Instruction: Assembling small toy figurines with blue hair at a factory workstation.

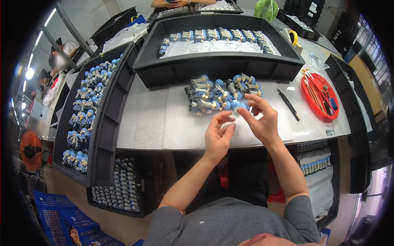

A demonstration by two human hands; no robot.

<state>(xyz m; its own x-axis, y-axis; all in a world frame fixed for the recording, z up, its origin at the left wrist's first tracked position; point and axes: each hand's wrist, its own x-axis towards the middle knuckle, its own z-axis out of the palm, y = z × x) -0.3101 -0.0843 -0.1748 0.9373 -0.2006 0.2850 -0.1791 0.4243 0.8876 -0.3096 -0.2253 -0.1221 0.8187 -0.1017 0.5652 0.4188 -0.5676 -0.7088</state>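
My right hand [264, 121] is at the front of a pile of small figurines, its thumb and fingers closed around a blue-headed figurine [243, 107], which is partly hidden and slightly blurred. Just left of it, my left hand [219, 137] is raised over the table with curled fingers, thumb and fingertips apart. I see nothing between them, though the fingertips are a little smeared. The figurine pile [205, 95], with blue heads and pale and dark bodies, lies on the white table [152, 119] just beyond both hands.
A black tray [217, 65] behind the pile holds a row of figurines on white cloth. Another black tray [107, 119] of figurines stands left. To the right lie a black pen [288, 104] and a red basket [305, 92] of brushes. Beyond, another person's hands [178, 3] show.
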